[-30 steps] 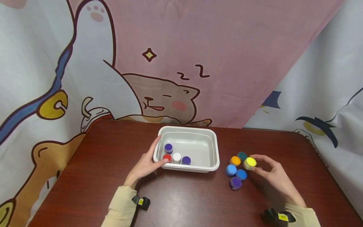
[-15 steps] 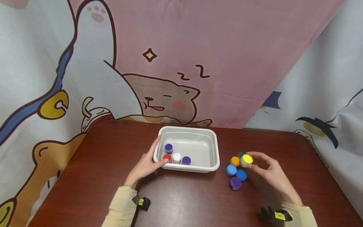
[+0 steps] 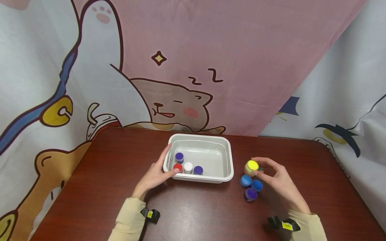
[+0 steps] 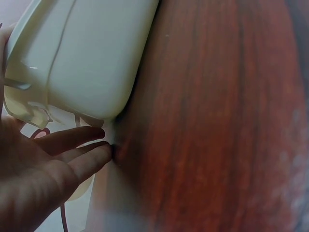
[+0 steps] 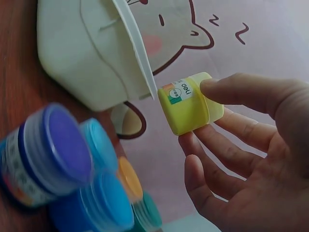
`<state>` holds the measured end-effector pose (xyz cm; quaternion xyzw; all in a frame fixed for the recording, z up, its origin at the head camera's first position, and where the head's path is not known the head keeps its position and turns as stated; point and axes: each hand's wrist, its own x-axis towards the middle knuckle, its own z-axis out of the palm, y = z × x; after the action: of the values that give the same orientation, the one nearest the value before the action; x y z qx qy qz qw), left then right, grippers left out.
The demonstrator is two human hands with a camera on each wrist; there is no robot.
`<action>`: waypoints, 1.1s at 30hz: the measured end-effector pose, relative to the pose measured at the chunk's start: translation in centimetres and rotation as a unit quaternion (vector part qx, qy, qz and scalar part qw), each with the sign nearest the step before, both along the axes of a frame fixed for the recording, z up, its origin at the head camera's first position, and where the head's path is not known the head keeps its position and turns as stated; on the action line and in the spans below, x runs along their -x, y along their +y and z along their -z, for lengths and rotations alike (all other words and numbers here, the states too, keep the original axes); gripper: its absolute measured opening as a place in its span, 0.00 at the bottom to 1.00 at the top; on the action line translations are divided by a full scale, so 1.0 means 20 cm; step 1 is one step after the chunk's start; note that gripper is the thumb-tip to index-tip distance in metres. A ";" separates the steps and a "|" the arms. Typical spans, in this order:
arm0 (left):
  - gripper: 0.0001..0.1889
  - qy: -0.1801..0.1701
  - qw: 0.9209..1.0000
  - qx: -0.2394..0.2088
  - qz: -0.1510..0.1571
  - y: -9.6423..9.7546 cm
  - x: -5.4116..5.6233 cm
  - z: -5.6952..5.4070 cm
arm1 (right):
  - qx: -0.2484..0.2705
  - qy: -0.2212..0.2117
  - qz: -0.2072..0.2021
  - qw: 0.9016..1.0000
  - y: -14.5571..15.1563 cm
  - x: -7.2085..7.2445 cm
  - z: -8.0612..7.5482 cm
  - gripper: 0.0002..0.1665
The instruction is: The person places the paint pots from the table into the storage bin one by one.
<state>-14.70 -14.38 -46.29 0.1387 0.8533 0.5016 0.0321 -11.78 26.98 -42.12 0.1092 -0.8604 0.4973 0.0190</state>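
Fingers (image 5: 224, 150) clamped on a small round yellow plastic jar (image 3: 251, 167)

Nearest on the reddish-brown wood-look counter (image 3: 193, 214) stands a round purple plastic jar (image 3: 250, 194), then two round blue plastic jars (image 3: 256, 185). Beyond these, the right hand (image 3: 278, 180) pinches the yellow jar above the counter, right of an off-white rectangular plastic tray (image 3: 208, 154). The left hand (image 3: 153, 175) holds the tray's left end. Pink-and-white cartoon cloth (image 3: 241, 67) hangs behind.

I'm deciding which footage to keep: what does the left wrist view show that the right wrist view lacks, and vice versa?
Left wrist only: the left hand. Right wrist only: the right hand pinching the yellow jar, plus the purple jar, light blue jar, blue jar, orange jar and green jar. Both: the outside of the white tray, the table and the printed backdrop.
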 end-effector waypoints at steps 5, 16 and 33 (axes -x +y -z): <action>0.49 0.000 1.000 -0.001 0.000 0.00 0.00 0.00 | 0.020 -0.002 -0.007 1.000 -0.05 0.02 -0.02 0.24; 0.49 -0.009 1.000 -0.002 -0.002 -0.01 0.00 0.00 | 0.053 0.031 -0.042 0.997 -0.18 0.07 -0.04 0.23; 0.48 -0.005 1.000 -0.007 0.006 -0.01 0.00 0.01 | 0.115 -0.015 -0.063 0.991 -0.43 0.13 -0.04 0.22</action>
<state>-14.79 -14.56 -46.46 0.1416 0.8485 0.5084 0.0380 -14.45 18.31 -41.30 0.1524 -0.7893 0.5946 -0.0130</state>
